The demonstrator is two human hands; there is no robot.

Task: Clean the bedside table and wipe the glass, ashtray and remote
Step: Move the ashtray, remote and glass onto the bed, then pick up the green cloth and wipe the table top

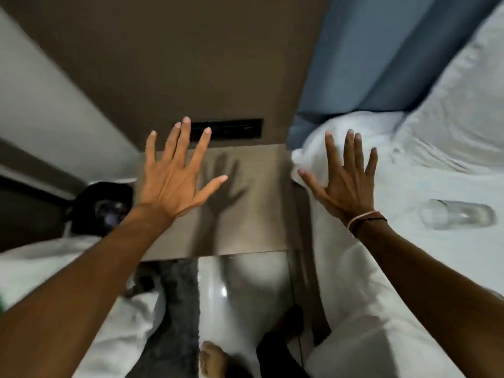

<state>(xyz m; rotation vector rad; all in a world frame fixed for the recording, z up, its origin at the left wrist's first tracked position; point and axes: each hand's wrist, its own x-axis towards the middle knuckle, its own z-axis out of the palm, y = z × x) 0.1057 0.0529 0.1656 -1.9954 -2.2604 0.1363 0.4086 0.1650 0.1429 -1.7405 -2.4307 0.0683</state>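
Observation:
The bedside table (253, 219) is a brown square top between two beds, and nothing lies on it. My left hand (174, 173) hovers over its left half, fingers spread wide, palm down, holding nothing. My right hand (346, 181) is held out to the right of the table, over the white bedding, also spread and empty. A clear drinking glass (458, 214) lies on its side on the right bed, to the right of my right wrist. No ashtray or remote is visible.
A white bed (409, 268) with a pillow (341, 137) and blue headboard (381, 50) fills the right side. A black bin (103, 208) with a liner stands left of the table. A dark switch panel (231, 129) is set in the wall behind. My feet stand on glossy floor (245, 290).

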